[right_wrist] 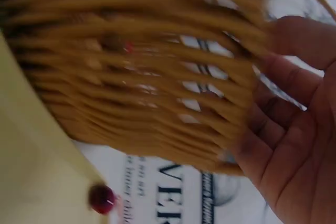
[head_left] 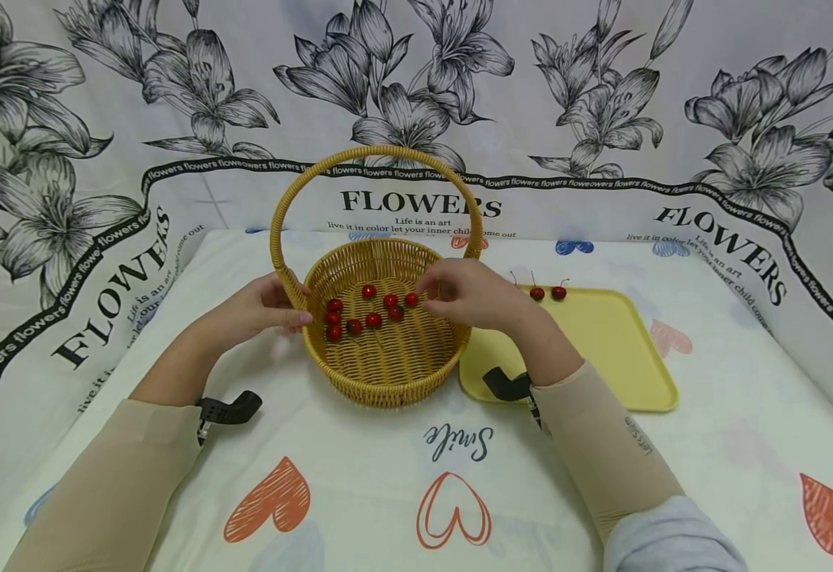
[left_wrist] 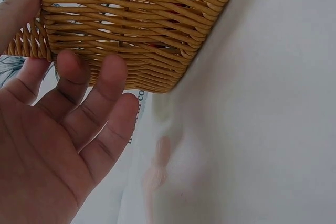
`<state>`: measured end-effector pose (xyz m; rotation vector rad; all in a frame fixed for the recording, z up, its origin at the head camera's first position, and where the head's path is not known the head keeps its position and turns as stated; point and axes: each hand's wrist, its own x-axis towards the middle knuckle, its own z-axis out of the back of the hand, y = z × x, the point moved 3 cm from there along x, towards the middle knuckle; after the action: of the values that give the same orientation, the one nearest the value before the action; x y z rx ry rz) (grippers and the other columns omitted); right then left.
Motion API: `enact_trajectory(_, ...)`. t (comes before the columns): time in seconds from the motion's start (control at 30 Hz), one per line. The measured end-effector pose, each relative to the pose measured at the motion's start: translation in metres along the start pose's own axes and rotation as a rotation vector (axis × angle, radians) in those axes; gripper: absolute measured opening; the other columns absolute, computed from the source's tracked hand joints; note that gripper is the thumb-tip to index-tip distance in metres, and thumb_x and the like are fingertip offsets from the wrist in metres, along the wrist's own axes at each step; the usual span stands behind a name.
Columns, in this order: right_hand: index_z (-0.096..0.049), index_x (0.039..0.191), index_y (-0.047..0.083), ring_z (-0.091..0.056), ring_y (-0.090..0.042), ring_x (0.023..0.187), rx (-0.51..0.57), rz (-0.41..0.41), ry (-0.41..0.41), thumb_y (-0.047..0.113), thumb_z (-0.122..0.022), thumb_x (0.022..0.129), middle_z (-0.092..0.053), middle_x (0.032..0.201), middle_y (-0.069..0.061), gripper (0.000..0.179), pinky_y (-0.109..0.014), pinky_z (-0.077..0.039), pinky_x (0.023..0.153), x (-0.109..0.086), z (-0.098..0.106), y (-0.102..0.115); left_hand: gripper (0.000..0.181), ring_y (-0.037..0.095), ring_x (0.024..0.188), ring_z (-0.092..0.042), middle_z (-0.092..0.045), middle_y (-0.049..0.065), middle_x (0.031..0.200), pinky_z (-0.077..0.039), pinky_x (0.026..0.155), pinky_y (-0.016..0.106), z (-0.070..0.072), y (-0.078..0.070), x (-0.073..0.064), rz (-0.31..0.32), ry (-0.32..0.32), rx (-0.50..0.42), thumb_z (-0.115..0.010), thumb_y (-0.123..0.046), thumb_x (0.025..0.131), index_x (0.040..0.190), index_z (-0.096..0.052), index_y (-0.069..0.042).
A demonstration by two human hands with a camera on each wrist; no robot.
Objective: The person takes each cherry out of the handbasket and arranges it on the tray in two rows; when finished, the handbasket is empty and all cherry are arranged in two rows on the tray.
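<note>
A round wicker basket (head_left: 380,394) with a tall arched handle stands mid-table, with several red cherries (head_left: 374,320) inside, mostly at the back and left. At its left side, my left hand (head_left: 262,310) pinches the rim by the handle's base; its other fingers are loosely bent near the weave (left_wrist: 126,30) in the left wrist view. My right hand (head_left: 476,295) reaches over the right rim, fingers bent, its fingertips close beside one cherry (head_left: 412,299). Whether they pinch that cherry's stem is unclear; in the right wrist view the blurred weave (right_wrist: 157,77) hides the fingertips.
A yellow tray (head_left: 602,349) lies right of the basket, partly under my right forearm. Cherries with stems, among them one cherry (head_left: 559,293), sit along its far edge. A patterned white cloth (head_left: 359,492) covers the table, and a flowered curtain (head_left: 230,199) hangs behind.
</note>
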<state>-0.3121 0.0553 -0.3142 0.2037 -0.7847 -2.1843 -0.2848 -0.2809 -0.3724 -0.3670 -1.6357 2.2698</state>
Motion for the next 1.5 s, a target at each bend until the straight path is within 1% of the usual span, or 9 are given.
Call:
enact_trajectory(0.13, -0.071, 0.123, 0.006, -0.060, -0.021, 0.102, -0.144, -0.020, 0.054, 0.016, -0.068, 0.098, -0.067, 0.117, -0.006, 0.027, -0.036, -0.052, 0.090, 0.014, -0.026, -0.003, 0.038, 0.026, 0.077, -0.060, -0.066, 0.009, 0.092, -0.055, 0.070, 0.035, 0.000, 0.001, 0.001, -0.013, 0.012, -0.017, -0.072, -0.002, 0.095, 0.125, -0.048, 0.004)
enact_trajectory(0.27, -0.063, 0.138, 0.006, -0.057, -0.023, 0.120, -0.321, -0.075, 0.109, 0.022, -0.069, 0.099, -0.059, 0.134, -0.010, 0.043, -0.038, -0.048, 0.103, 0.020, -0.044, -0.002, 0.038, 0.025, 0.078, -0.061, -0.067, 0.010, 0.094, -0.055, 0.071, 0.035, 0.000, 0.001, 0.002, -0.013, 0.020, -0.022, -0.071, -0.002, 0.095, 0.125, -0.048, 0.004)
enact_trajectory(0.43, -0.049, 0.153, 0.014, -0.055, -0.023, 0.122, -0.549, -0.120, 0.206, 0.034, -0.068, 0.099, -0.051, 0.141, -0.010, 0.060, -0.040, -0.053, 0.095, 0.021, -0.057, 0.004, 0.038, 0.025, 0.080, -0.062, -0.067, 0.010, 0.096, -0.056, 0.073, 0.035, 0.000, 0.000, 0.000, 0.006, 0.003, -0.005, -0.071, -0.003, 0.095, 0.125, -0.048, 0.004)
enact_trajectory(0.57, -0.042, 0.158, 0.018, -0.054, -0.023, 0.118, -0.639, -0.136, 0.233, 0.034, -0.067, 0.100, -0.050, 0.138, -0.009, 0.065, -0.040, -0.053, 0.093, 0.020, -0.061, 0.006, 0.040, 0.025, 0.081, -0.063, -0.067, 0.011, 0.098, -0.057, 0.073, 0.035, -0.001, -0.002, 0.000, 0.011, 0.001, 0.000, -0.071, -0.003, 0.095, 0.126, -0.048, 0.006)
enact_trajectory(0.73, -0.038, 0.160, 0.022, -0.053, -0.023, 0.117, -0.637, -0.170, 0.242, 0.032, -0.064, 0.101, -0.048, 0.137, -0.009, 0.065, -0.040, -0.051, 0.095, 0.021, -0.066, 0.003, 0.041, 0.027, 0.081, -0.062, -0.066, 0.012, 0.097, -0.056, 0.073, 0.036, -0.001, -0.001, 0.001, 0.009, 0.007, 0.015, -0.071, -0.004, 0.095, 0.127, -0.047, 0.006)
enact_trajectory(0.93, -0.053, 0.150, 0.019, -0.058, -0.019, 0.109, -0.558, -0.181, 0.188, 0.026, -0.064, 0.102, -0.053, 0.129, -0.007, 0.050, -0.036, -0.054, 0.091, 0.028, -0.066, -0.001, 0.041, 0.030, 0.081, -0.061, -0.065, 0.014, 0.097, -0.055, 0.074, 0.036, -0.001, -0.003, 0.002, 0.005, 0.002, 0.048, -0.072, -0.006, 0.096, 0.126, -0.047, 0.005)
enact_trajectory(1.07, -0.061, 0.140, 0.014, -0.059, -0.017, 0.103, -0.545, -0.166, 0.164, 0.022, -0.064, 0.102, -0.056, 0.122, -0.005, 0.039, -0.034, -0.053, 0.090, 0.031, -0.065, 0.000, 0.040, 0.030, 0.080, -0.060, -0.064, 0.013, 0.095, -0.055, 0.073, 0.035, 0.000, -0.002, 0.002, 0.001, -0.004, 0.055, -0.072, -0.007, 0.096, 0.126, -0.048, 0.005)
enact_trajectory(1.3, -0.071, 0.124, 0.013, -0.062, -0.016, 0.110, -0.512, -0.108, 0.168, 0.014, -0.067, 0.099, -0.066, 0.119, -0.001, 0.025, -0.031, -0.050, 0.097, 0.034, -0.065, 0.002, 0.039, 0.030, 0.079, -0.061, -0.065, 0.011, 0.094, -0.055, 0.072, 0.035, 0.000, -0.003, 0.001, 0.003, -0.009, 0.042, -0.072, -0.005, 0.095, 0.124, -0.048, 0.005)
enact_trajectory(1.5, -0.074, 0.117, 0.011, -0.064, -0.013, 0.098, -0.468, -0.016, 0.192, 0.012, -0.069, 0.098, -0.071, 0.109, 0.001, 0.019, -0.030, -0.051, 0.093, 0.033, -0.065, 0.005, 0.038, 0.029, 0.076, -0.059, -0.064, 0.011, 0.091, -0.053, 0.069, 0.034, -0.001, -0.005, 0.000, -0.008, -0.002, 0.019, -0.071, -0.002, 0.095, 0.124, -0.047, 0.007)
